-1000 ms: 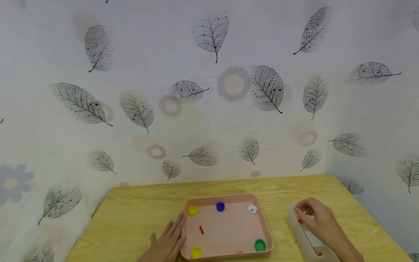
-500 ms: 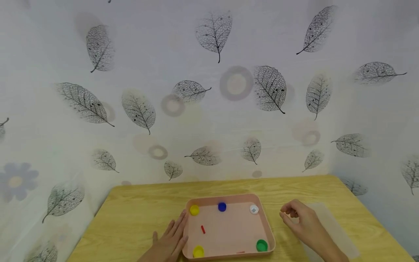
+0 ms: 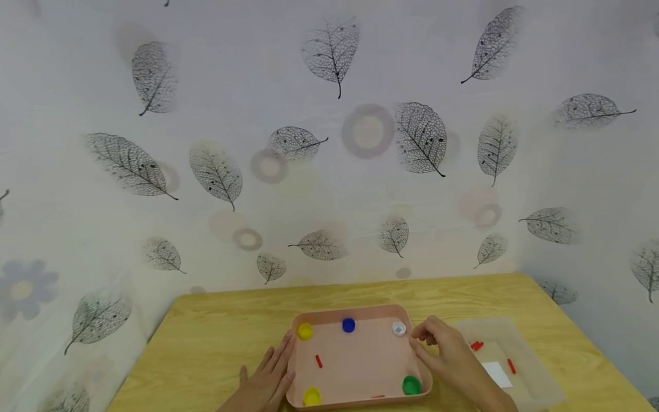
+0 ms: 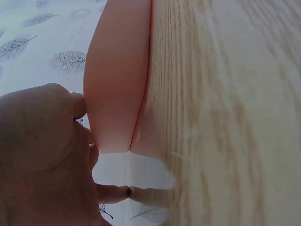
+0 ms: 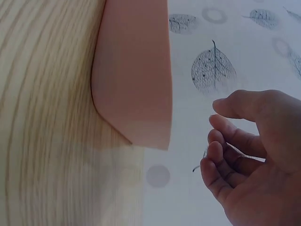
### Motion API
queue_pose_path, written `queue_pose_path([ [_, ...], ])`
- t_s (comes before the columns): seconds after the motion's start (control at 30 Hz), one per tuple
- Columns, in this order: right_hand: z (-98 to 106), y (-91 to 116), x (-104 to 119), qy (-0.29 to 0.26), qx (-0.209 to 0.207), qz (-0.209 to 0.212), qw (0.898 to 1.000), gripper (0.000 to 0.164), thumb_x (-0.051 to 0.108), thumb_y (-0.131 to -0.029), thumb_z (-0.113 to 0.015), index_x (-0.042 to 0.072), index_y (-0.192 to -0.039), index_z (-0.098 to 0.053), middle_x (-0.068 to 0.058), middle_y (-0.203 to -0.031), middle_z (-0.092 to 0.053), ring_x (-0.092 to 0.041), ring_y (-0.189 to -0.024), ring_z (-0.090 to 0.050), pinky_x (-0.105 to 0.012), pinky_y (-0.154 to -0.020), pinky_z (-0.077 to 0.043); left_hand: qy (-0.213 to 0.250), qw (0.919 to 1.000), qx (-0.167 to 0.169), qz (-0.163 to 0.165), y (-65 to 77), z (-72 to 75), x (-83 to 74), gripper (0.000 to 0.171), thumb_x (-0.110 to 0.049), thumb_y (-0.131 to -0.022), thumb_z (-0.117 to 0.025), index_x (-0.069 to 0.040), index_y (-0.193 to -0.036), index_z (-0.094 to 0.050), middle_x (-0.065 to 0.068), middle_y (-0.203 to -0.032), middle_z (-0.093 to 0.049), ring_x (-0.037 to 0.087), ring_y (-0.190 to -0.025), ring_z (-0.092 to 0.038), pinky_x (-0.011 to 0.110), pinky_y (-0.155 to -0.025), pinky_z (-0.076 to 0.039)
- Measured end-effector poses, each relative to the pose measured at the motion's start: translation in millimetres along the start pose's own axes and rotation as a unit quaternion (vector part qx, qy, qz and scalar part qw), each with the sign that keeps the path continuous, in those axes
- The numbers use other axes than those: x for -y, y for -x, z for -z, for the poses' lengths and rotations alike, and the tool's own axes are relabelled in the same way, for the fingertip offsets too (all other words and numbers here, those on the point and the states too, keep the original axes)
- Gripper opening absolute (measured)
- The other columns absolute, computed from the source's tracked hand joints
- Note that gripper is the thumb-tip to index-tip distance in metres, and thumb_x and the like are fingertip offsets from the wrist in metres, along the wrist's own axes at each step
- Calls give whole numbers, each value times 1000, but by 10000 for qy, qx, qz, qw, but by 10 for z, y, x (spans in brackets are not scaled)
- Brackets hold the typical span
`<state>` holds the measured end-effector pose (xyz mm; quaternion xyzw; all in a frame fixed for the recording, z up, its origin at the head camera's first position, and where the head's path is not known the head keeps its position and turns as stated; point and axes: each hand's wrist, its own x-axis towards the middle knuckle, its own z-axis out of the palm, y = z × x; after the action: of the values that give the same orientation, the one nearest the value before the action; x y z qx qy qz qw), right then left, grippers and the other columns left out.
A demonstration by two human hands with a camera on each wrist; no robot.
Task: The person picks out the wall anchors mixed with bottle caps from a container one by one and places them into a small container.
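Observation:
A shallow pink tray (image 3: 360,360) lies on the wooden table. My left hand (image 3: 265,380) rests against its left side, fingers straight and spread; the left wrist view shows the fingers (image 4: 84,106) at the tray's outer wall. Just off the tray's right edge, near the white cap (image 3: 399,328), hovers my right hand (image 3: 445,349). Its fingers are loosely curled, thumb and index tips close together, and nothing shows between them in the right wrist view. Inside the tray lie yellow caps (image 3: 305,331), a blue cap (image 3: 348,325), a green cap (image 3: 411,385) and a red stick (image 3: 318,361).
To the right, a translucent shallow box (image 3: 535,366) holds several red sticks (image 3: 477,345) and a white square (image 3: 497,375). Another red stick (image 3: 378,396) lies by the tray's front wall. Behind the table (image 3: 231,326) is a leaf-patterned wall (image 3: 329,189).
My right hand has moved left from the box to the tray's right edge. The box and its contents look shifted and lie flatter. My left hand has stayed at the tray's side.

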<state>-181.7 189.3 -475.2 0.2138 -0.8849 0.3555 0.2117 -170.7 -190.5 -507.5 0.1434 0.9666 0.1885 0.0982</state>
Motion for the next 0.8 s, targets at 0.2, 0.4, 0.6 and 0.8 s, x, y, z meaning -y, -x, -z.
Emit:
queue_pose_path([
  [0.2,-155,-54,97,-298,163,96,9994,21,7,-79,-75,19,-86,-59,14,-82,-53,-3,-73,-53,-24,-63,-51,67,9999,49,75,10,0,-20,65,-61,-98,-18,-30,-153,-5,-7,-159,-6,37,-139,-22,85,-83,-4],
  [0.4,-302,-100,222,-704,752,-226,9944,14,15,-86,-71,21,-86,-58,13,-80,-53,-3,-72,-51,-21,-61,-49,63,9994,263,227,17,30,-42,69,-65,-95,-15,-31,-153,-4,-6,-159,-6,38,-140,-19,85,-84,-1],
  [0.6,-506,-121,303,-569,450,447,9964,19,9,-82,-74,19,-86,-58,12,-81,-51,-5,-72,-49,-19,-61,-46,28,9996,236,159,21,23,-39,69,-65,-95,-16,-30,-153,-3,-6,-159,-5,38,-140,-19,85,-83,-2],
  [0.8,-667,-155,422,-522,600,195,9966,16,13,-82,-73,19,-86,-59,12,-82,-53,-6,-75,-51,-20,-65,-47,42,9996,244,126,23,23,-36,70,-65,-95,-16,-29,-153,-3,-5,-159,-4,38,-140,-18,85,-84,-2],
])
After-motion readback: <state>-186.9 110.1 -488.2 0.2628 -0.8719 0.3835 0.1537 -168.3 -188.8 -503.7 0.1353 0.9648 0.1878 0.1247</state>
